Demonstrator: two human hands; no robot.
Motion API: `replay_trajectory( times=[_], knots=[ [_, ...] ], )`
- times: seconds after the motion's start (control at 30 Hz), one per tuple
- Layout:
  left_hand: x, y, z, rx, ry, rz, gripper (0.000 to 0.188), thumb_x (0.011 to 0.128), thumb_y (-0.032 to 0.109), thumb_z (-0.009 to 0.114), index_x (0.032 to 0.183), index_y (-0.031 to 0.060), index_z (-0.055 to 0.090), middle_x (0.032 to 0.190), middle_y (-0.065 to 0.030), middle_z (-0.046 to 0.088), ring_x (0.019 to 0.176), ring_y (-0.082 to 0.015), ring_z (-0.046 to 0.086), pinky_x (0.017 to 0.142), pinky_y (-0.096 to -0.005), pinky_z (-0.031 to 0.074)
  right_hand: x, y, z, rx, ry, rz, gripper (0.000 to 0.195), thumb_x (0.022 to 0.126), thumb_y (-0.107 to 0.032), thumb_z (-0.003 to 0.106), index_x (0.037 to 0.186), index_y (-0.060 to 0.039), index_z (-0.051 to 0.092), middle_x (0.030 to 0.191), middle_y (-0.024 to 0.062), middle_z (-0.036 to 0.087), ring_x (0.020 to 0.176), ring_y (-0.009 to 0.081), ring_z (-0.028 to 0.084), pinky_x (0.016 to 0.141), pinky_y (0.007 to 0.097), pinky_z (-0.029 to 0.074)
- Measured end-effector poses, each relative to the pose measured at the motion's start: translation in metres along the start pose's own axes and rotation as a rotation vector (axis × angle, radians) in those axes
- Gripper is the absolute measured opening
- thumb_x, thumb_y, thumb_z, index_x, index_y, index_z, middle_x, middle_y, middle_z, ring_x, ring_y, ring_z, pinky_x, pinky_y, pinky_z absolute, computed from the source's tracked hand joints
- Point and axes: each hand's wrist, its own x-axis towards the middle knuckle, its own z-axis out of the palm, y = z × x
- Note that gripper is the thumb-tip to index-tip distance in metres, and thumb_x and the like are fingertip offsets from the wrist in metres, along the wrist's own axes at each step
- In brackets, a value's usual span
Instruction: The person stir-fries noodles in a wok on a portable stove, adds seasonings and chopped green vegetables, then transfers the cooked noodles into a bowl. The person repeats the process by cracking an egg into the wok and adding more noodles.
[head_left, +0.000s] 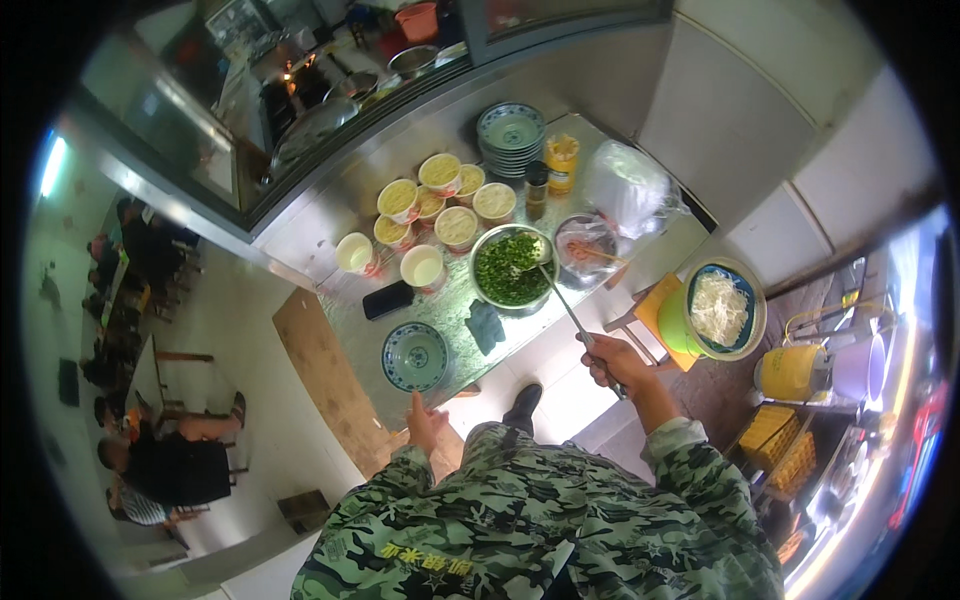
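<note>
My right hand (613, 361) grips the metal handle of a ladle (568, 306). The ladle's head rests in a steel bowl (551, 287) filled with chopped green herbs (504, 277). Below a blue-patterned bowl (415, 356), which holds nothing I can make out, my left hand (426, 424) is raised near the rim with its fingers apart. Whether a fingertip touches that rim I cannot tell. Between the two bowls lie a black phone (388, 301) and a dark folded cloth (485, 327).
Several paper cups (456, 229), most with noodles, crowd the metal table (360, 337). Stacked bowls (511, 127), a seasoning jar (536, 191), a yellow chopstick container (562, 163) and plastic bags (634, 187) stand behind. Shredded white food (718, 309) fills a basin at right. People sit at left.
</note>
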Motion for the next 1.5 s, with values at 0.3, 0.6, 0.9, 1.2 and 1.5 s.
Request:
replay_trajectory(
  times=[0.3, 0.6, 0.9, 1.2, 1.5],
  knots=[
    [0.026, -0.133, 0.043, 1.003, -1.122, -0.13, 0.037, 0.11, 0.04, 0.049, 0.122, 0.0057, 0.054, 0.114, -0.0151, 0.064, 0.107, -0.0287, 0.066, 0.096, -0.0415, 0.056, -0.248, 0.081, -0.098, 0.09, 0.05, -0.131, 0.044, 0.107, -0.019, 0.057, 0.149, -0.0056, 0.057, 0.088, 0.005, 0.064, 0.055, 0.006, 0.049, 0.046, 0.0231, 0.041],
    [-0.18, -0.297, 0.407, 1.227, -1.173, -0.488, 0.049, 0.109, 0.031, 0.051, 0.148, 0.0018, 0.043, 0.141, -0.0179, 0.058, 0.12, -0.0338, 0.062, 0.102, -0.0436, 0.053, -0.522, 0.263, -0.152, 0.362, 0.725, -0.425, 0.049, 0.107, -0.011, 0.052, 0.156, -0.0066, 0.049, 0.087, -0.0007, 0.064, 0.053, 0.0037, 0.051, 0.047, 0.0204, 0.043],
    [-0.534, -0.69, 0.577, 1.747, -2.001, -0.309, 0.035, 0.103, 0.025, 0.066, 0.134, 0.0112, 0.06, 0.106, -0.0037, 0.07, 0.091, -0.0151, 0.068, 0.075, -0.0307, 0.056, -0.621, 0.341, -0.151, 0.933, 1.478, -0.678, 0.045, 0.106, -0.009, 0.054, 0.15, -0.0022, 0.054, 0.083, 0.0005, 0.065, 0.053, 0.0035, 0.053, 0.045, 0.0203, 0.043],
    [-0.712, -0.981, 0.595, 2.492, -2.194, -0.42, 0.04, 0.1, 0.037, 0.072, 0.118, 0.0026, 0.06, 0.093, -0.0106, 0.069, 0.067, -0.0199, 0.068, 0.055, -0.0353, 0.056, -0.644, 0.355, -0.285, 1.271, 1.807, -0.827, 0.042, 0.108, -0.015, 0.054, 0.148, -0.0032, 0.055, 0.085, 0.0015, 0.065, 0.053, 0.0064, 0.055, 0.044, 0.0225, 0.043],
    [-0.762, -0.822, 0.619, 2.587, -2.289, -0.264, 0.026, 0.096, 0.02, 0.071, 0.078, 0.0078, 0.056, 0.06, -0.0004, 0.053, 0.046, -0.0126, 0.051, 0.043, -0.0304, 0.041, -0.7, 0.344, -0.328, 1.375, 1.864, -0.772, 0.037, 0.107, -0.015, 0.055, 0.142, -0.0036, 0.059, 0.081, -0.0001, 0.063, 0.053, 0.0057, 0.054, 0.045, 0.0229, 0.044]
  ],
)
